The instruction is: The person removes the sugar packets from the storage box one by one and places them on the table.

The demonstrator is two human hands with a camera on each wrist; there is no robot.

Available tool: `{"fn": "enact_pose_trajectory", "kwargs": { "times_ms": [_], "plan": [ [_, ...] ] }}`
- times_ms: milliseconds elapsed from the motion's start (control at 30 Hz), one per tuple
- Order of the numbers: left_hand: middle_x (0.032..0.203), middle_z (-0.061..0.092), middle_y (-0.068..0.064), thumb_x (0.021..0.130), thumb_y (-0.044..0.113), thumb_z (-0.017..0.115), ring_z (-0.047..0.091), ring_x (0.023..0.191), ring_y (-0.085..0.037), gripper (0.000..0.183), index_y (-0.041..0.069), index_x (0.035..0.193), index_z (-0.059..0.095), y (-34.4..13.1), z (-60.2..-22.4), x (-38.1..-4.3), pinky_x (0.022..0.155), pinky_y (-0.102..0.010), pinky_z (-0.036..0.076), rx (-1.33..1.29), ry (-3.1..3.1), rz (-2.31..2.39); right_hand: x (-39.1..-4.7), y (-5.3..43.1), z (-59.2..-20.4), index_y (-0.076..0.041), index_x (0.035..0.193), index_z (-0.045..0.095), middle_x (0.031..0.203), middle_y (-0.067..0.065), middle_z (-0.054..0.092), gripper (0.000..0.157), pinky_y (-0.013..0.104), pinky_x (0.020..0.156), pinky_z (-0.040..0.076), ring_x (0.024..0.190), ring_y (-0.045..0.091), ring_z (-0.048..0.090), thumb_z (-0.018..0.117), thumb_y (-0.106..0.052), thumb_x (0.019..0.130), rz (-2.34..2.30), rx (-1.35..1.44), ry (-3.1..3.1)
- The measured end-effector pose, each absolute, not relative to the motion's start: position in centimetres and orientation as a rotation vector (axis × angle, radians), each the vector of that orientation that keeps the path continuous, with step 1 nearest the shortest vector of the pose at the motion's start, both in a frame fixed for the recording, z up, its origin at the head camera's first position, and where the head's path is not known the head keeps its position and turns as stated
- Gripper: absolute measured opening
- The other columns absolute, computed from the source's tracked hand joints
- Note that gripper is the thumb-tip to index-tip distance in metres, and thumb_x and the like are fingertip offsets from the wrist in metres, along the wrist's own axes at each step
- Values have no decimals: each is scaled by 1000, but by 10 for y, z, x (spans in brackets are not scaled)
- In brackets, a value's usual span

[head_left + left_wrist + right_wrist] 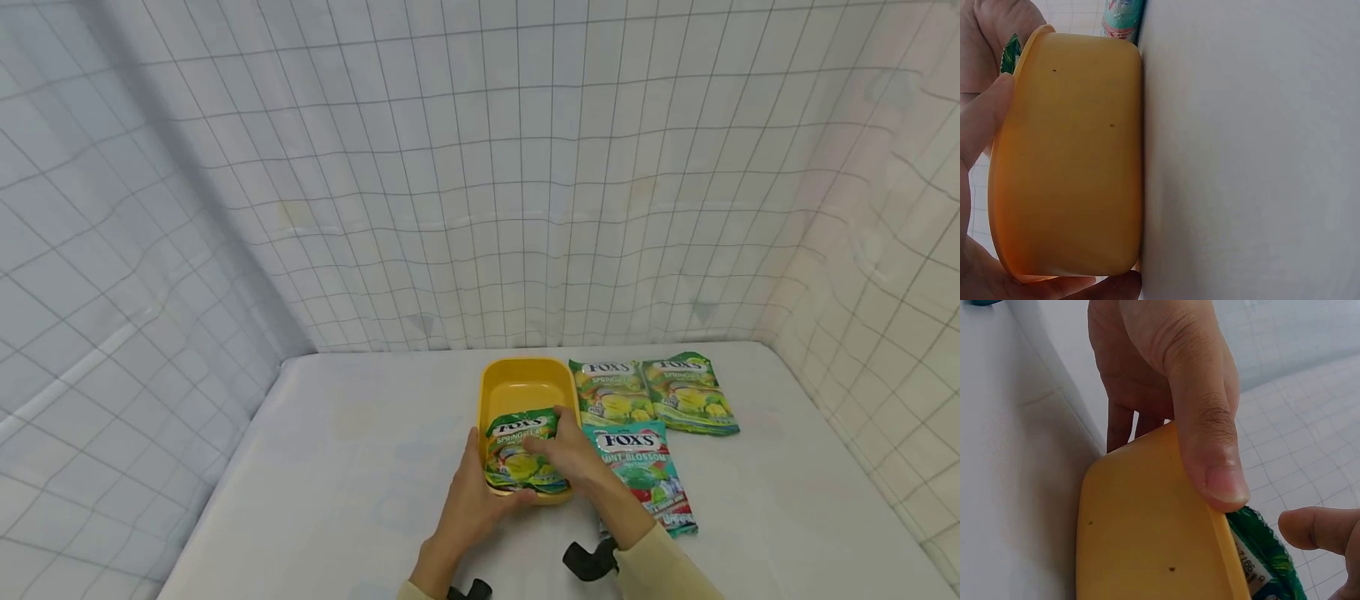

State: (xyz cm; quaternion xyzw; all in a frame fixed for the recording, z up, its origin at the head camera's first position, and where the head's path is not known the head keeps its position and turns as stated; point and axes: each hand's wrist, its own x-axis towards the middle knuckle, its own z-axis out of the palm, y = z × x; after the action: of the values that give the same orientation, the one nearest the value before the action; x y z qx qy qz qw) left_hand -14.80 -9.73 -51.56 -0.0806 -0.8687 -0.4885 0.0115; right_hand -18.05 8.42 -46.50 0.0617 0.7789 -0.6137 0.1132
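Observation:
A yellow plastic container (525,390) stands on the white table, its long side running away from me. My left hand (474,493) grips its near left corner, thumb over the near rim and fingers along the left wall. Inside the near half lies a green Fox's Spring Tea candy bag (519,465), printed side up. My right hand (576,457) holds that bag by its right side, thumb across the front and a finger at the top corner; the other fingers are hidden. In the right wrist view the bag's green crimped edge (1263,534) rises past the container's rim.
Two more green Spring Tea bags (611,393) lie side by side right of the container. Nearer me, a teal Mint Blossom bag (636,471) lies partly under my right forearm. White grid-patterned cloth (525,208) walls the table at the back and sides.

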Motion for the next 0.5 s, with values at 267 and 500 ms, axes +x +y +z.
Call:
{"fn": "enact_pose_trajectory", "kwargs": {
  "times_ms": [267, 500],
  "plan": [
    [158, 36, -19, 72, 62, 85, 43, 139, -34, 133, 4, 163, 7, -97, -516, -149, 110, -56, 38, -237, -2724, -1532, -182, 83, -469, -2, 159, 18, 138, 26, 49, 90, 64, 109, 32, 124, 41, 49, 75, -22, 92, -1762, 153, 2311],
    [159, 35, -19, 72, 58, 87, 44, 139, -33, 132, 4, 163, 8, -97, -516, -149, 110, -54, 40, -259, -2706, -1523, -185, 81, -471, -2, 159, 23, 131, 21, 55, 87, 61, 108, 35, 117, 37, 53, 76, -19, 92, -1759, 97, 2314]
  ]
}}
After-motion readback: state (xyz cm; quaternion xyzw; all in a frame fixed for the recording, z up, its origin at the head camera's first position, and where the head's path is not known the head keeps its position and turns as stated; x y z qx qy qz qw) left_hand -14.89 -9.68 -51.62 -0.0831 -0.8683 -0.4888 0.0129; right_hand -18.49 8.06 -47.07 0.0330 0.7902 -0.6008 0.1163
